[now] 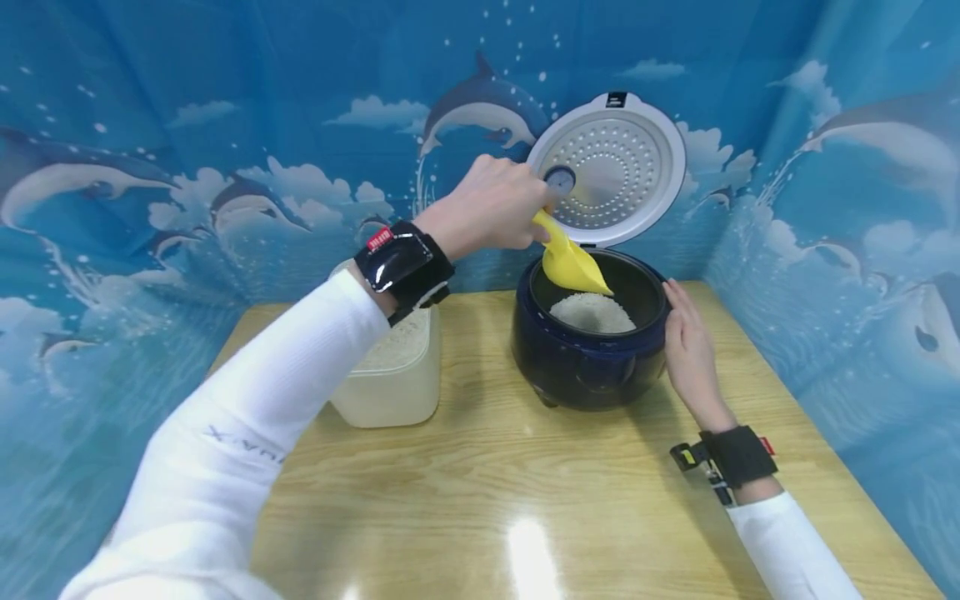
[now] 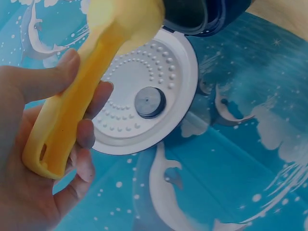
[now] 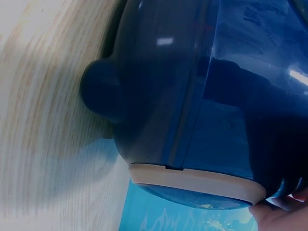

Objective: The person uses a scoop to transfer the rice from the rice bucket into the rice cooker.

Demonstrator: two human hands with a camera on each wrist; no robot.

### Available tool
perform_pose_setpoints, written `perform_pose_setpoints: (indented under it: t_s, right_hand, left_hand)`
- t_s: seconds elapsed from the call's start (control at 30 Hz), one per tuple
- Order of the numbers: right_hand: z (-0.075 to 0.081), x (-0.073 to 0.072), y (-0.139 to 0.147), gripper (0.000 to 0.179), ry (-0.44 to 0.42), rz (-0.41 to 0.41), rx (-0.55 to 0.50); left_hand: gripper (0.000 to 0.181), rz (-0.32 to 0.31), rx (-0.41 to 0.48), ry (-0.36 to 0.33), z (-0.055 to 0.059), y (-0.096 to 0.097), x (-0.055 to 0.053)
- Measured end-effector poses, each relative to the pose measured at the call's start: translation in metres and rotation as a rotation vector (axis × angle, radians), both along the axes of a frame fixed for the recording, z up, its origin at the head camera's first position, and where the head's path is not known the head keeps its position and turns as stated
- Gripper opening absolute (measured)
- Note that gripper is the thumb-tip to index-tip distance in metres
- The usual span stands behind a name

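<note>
My left hand grips the handle of a yellow scoop above the rice cooker. The scoop's bowl tilts down toward a mound of white rice in the dark inner pot. In the left wrist view, thumb and fingers wrap around the yellow handle. My right hand rests with fairly straight fingers against the right side of the dark blue rice cooker. Only part of that hand shows at the corner of the right wrist view. The cooker's lid stands raised behind the pot.
A cream-coloured bin of rice stands left of the cooker, partly hidden by my left forearm. Both rest on a wood-grain table. A blue curtain printed with dolphins surrounds the table at the back and sides.
</note>
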State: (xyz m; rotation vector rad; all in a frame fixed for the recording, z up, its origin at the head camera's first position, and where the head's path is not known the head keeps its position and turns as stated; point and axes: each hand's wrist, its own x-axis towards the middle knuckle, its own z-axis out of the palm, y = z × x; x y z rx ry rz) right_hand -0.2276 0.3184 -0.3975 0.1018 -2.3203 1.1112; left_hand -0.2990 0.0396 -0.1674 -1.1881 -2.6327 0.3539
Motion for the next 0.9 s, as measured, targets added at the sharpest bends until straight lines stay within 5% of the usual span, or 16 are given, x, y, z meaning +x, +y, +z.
perform_pose_setpoints:
  t_s: [0.4,0.9]
  right_hand:
    - [0.001,0.001,-0.003,0.049,-0.004,0.007,-0.02]
    - [-0.001,0.002,-0.004,0.05,-0.025,0.003,-0.028]
  left_hand:
    - [0.037,0.038,0.34,-0.182,-0.021,-0.057,0.008]
    - [0.035,0.195,0.558,-0.085,-0.037,-0.149,0.05]
